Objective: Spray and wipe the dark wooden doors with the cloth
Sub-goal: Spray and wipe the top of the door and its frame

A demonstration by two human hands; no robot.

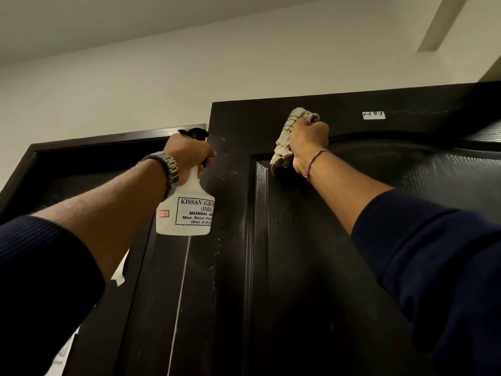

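Observation:
A dark wooden door [339, 253] fills the right and middle of the view, seen from below. My right hand [307, 147] presses a crumpled beige cloth [284, 139] against the door near its top, just left of the arched panel. My left hand [187, 156] grips the neck of a white spray bottle [187, 213] with a black trigger head, held up beside the door's left edge. Fine wet specks dot the door's left stile. A second dark door frame [89, 142] stands further left, behind my left arm.
A small white label [373, 115] is stuck near the door's top. White wall [135, 99] and ceiling lie above both doors. A pale beam [442, 23] crosses the ceiling at upper right. A thin white strip runs down below the bottle.

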